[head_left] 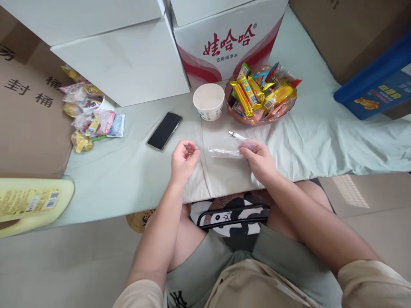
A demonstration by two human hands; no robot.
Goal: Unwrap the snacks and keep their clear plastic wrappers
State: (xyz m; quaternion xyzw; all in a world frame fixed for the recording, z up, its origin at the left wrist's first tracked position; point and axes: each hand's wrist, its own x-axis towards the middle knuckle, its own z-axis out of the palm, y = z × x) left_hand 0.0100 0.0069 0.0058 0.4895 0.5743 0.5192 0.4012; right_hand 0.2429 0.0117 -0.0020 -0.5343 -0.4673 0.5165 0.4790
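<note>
My right hand (258, 160) pinches one end of a clear plastic bag (223, 149) between thumb and fingers. The bag stretches out flat to the left, over the cloth, and looks see-through with nothing in it. Across from its free end is my left hand (184, 162), fingers curled in towards the thumb, with nothing visible in them. Just behind the bag lies a slim white tool with a metal tip (235, 134), partly covered by the bag; its kind is unclear. A white paper cup (210, 112) stands upright behind the bag.
A reddish bowl (245, 118) of wrapped snacks stands right of the cup. A phone (165, 130) lies at left, with several bagged snacks (96, 124) beyond it. White boxes (128, 64) wall off the back. A yellow jug (35, 201) and blue container (369, 85) flank the table.
</note>
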